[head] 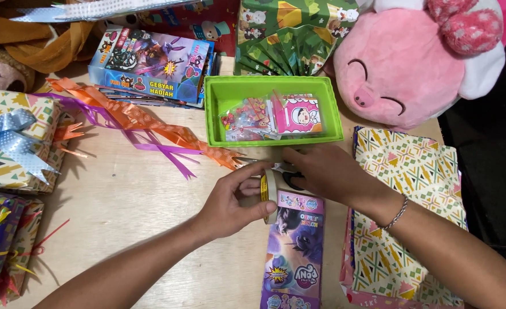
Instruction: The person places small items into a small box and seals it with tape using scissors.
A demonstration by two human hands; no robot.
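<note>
My left hand (230,200) holds a roll of clear tape (270,191) upright over the top end of a long purple printed box (296,252) on the wooden table (133,200). My right hand (321,171) rests just beyond the roll, its fingers at the tape and over a pair of black-handled scissors (290,177) that are mostly hidden beneath it. A thin bracelet circles my right wrist.
A green plastic tray (216,109) with small packets stands behind the hands. Orange and purple ribbons (150,129) trail left. Wrapped gifts (12,143) sit at the left edge, patterned wrapping paper (413,171) at right, a pink plush (407,63) and printed boxes (150,66) at the back.
</note>
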